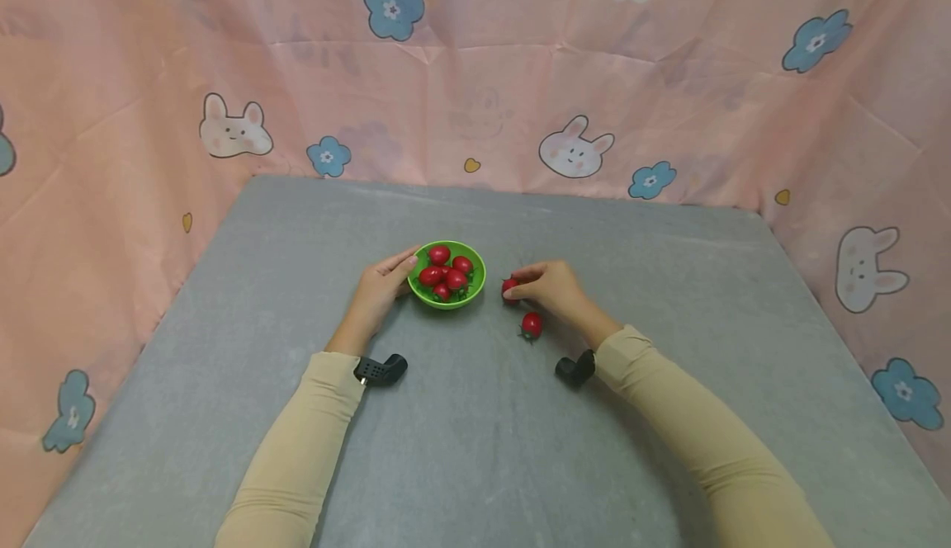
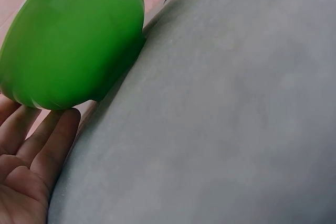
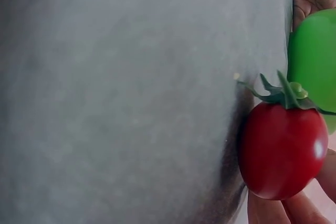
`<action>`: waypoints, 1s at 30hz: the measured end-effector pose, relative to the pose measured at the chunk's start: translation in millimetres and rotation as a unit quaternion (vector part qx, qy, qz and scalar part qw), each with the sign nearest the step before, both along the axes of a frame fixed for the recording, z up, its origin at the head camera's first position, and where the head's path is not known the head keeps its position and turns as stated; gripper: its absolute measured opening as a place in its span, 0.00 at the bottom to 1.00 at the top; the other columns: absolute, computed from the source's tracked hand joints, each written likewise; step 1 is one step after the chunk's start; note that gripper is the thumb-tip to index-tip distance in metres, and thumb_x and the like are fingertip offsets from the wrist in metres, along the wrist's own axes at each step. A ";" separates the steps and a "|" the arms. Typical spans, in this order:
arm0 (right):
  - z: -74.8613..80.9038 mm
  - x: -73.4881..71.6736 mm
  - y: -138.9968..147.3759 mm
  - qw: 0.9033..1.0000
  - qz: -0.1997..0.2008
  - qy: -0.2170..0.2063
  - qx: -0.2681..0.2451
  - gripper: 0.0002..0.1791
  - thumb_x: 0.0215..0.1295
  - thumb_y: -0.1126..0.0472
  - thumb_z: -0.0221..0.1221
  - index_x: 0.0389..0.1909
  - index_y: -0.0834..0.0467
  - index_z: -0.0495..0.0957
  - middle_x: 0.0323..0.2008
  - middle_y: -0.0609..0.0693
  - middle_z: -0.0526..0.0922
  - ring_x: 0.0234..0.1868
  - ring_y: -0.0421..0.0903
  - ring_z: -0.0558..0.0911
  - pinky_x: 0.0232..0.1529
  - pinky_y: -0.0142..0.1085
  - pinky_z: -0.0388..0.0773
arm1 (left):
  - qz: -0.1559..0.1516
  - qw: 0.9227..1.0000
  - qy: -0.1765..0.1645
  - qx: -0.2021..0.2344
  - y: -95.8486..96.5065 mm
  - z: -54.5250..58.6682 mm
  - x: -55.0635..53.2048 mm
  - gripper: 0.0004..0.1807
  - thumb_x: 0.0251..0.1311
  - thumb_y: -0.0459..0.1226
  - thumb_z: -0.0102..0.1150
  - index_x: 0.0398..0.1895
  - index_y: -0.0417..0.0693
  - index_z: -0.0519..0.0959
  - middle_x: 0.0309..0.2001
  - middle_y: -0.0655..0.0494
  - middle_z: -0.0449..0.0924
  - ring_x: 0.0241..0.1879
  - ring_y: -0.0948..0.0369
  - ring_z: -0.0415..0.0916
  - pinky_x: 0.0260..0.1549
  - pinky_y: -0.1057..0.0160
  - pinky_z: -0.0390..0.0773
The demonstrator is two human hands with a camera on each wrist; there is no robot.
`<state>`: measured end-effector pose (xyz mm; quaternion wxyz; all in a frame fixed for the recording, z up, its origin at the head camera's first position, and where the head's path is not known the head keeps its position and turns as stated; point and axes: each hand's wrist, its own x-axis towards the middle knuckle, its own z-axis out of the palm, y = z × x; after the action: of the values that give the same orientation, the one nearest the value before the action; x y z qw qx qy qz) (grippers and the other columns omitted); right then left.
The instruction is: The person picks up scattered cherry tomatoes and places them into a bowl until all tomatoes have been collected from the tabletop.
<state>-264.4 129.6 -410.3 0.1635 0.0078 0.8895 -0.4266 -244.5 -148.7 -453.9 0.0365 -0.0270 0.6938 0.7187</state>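
A green bowl [image 1: 447, 305] holds several small red tomatoes [image 1: 456, 280] with green stems. At its left side, my left hand [image 1: 375, 290] grips the bowl, thumb at the rim; the left wrist view shows those fingers against the outer wall of the bowl [image 2: 79, 40]. To the right of the bowl, my right hand [image 1: 553, 288] pinches a red tomato [image 1: 508, 290] between thumb and fingers, low over the table. Nearer the wrist lies a loose tomato [image 1: 531, 325], large in the right wrist view as a red tomato [image 3: 282, 150] in front of the fingers.
A grey table [image 1: 461, 449] spreads beneath both arms. Behind and at both sides hangs a pink cloth [image 1: 475, 77] printed with rabbits, flowers and clouds. Each wrist wears a black camera mount, such as the left mount [image 1: 381, 370].
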 end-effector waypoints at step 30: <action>25.8 -4.1 -2.7 1.000 -0.013 -0.011 -0.017 0.24 0.59 0.53 0.70 0.56 0.56 0.83 0.57 0.54 0.84 0.59 0.50 0.73 0.54 0.40 0.75 | 0.002 1.000 -0.003 -0.005 -0.6 0.7 -0.5 0.24 0.73 0.43 0.53 0.67 0.44 0.73 0.67 0.47 0.74 0.45 0.76 0.79 0.46 0.75 0.81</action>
<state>-268.5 126.9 -384.5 0.1678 0.0210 0.8800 -0.4439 -245.0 -149.4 -453.2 0.0371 -0.0313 0.6974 0.7151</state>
